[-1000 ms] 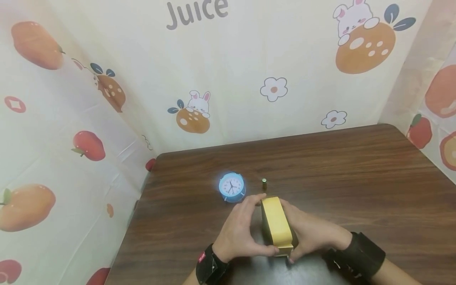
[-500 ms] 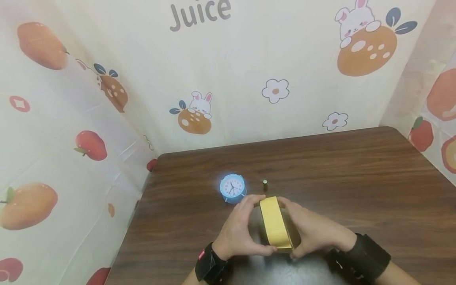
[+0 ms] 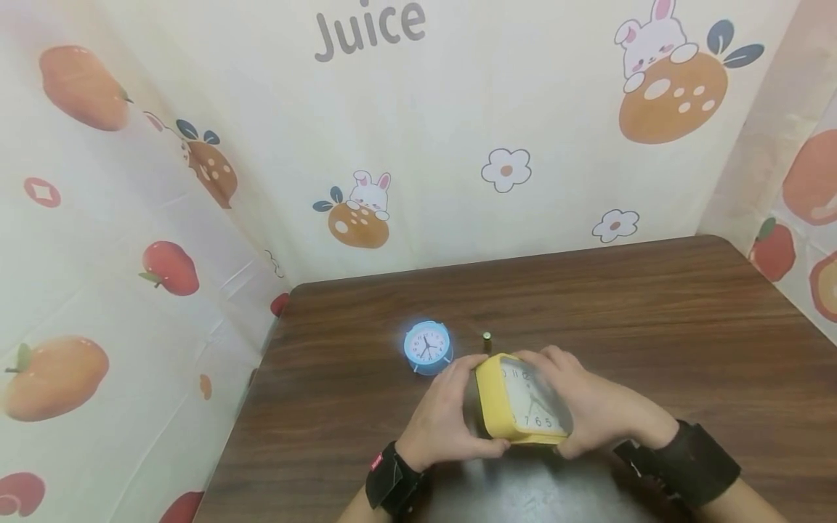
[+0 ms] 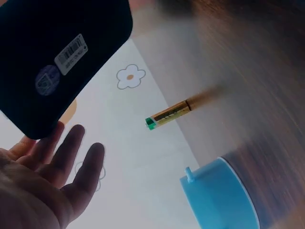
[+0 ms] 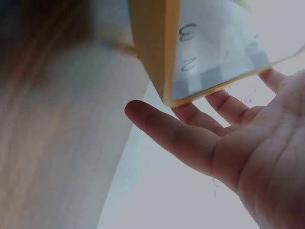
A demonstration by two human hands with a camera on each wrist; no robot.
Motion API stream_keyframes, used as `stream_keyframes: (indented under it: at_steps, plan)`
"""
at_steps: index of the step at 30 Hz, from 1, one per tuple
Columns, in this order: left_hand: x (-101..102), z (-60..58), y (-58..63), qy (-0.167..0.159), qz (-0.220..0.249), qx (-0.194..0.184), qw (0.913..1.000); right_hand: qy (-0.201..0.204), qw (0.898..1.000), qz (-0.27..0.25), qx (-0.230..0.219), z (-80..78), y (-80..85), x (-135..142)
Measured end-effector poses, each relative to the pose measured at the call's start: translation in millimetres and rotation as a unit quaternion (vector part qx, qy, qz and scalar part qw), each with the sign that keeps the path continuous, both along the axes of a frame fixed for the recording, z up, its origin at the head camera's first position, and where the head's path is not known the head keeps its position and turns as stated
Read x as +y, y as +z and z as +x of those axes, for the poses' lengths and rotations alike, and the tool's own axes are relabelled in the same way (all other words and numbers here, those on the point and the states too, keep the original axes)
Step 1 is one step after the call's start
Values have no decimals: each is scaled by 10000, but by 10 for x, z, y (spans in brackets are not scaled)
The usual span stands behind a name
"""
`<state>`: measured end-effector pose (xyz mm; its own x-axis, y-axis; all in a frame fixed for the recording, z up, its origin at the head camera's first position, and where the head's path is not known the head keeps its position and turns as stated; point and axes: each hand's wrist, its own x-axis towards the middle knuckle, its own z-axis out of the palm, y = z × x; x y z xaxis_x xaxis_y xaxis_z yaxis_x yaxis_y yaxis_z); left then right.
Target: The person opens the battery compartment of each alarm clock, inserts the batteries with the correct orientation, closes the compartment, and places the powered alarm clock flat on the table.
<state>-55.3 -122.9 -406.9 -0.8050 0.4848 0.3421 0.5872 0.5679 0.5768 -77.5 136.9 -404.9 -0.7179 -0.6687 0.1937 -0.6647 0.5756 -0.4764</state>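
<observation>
A yellow square clock (image 3: 530, 401) is held between both hands, its white dial turned to the right and up. My left hand (image 3: 445, 418) grips its left side with thumb and fingers. On the other side my right hand (image 3: 598, 403) holds it, the thumb near the lower right corner. The clock's dark back (image 4: 71, 43) with a barcode label shows in the left wrist view. Its yellow rim (image 5: 157, 47) and part of the dial appear in the right wrist view. Just beyond the clock a small battery (image 3: 487, 340) stands upright on the table.
A light blue round alarm clock (image 3: 428, 347) stands left of the battery, beyond my left hand. The brown wooden table (image 3: 654, 312) reaches back to a pale curtain (image 3: 431, 145) printed with fruit, rabbits and flowers, which also encloses both sides.
The yellow clock has turned in the hands, from its yellow side facing up to its dial coming into view. My right hand has moved slightly right and up with it.
</observation>
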Motion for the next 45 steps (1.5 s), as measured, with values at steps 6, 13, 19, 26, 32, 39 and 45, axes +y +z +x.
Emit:
stream_keyframes:
  at_steps: [6,13,19,26,32,39,45]
  plan:
    - [54,-18,-72,234,-193,-404,9987,-193,9995,241,57,-44,30,100]
    - [131,-31,-160,610,-110,-856,9944,-305,9978,521,268,-103,13,145]
    - [224,-33,-221,738,-109,-1207,9899,-488,9953,732,403,-133,-24,177]
    - [276,-47,-246,687,90,-1770,9818,-576,9920,995,531,-171,-64,184]
    - [274,-81,-254,567,-15,-1877,9806,-578,9912,1069,526,-203,-109,186]
    - [268,-107,-273,526,-324,-1961,9786,-585,9906,1167,416,-207,-150,184]
    - [246,-125,-276,500,-412,-2021,9772,-579,9902,1214,385,-208,-166,167]
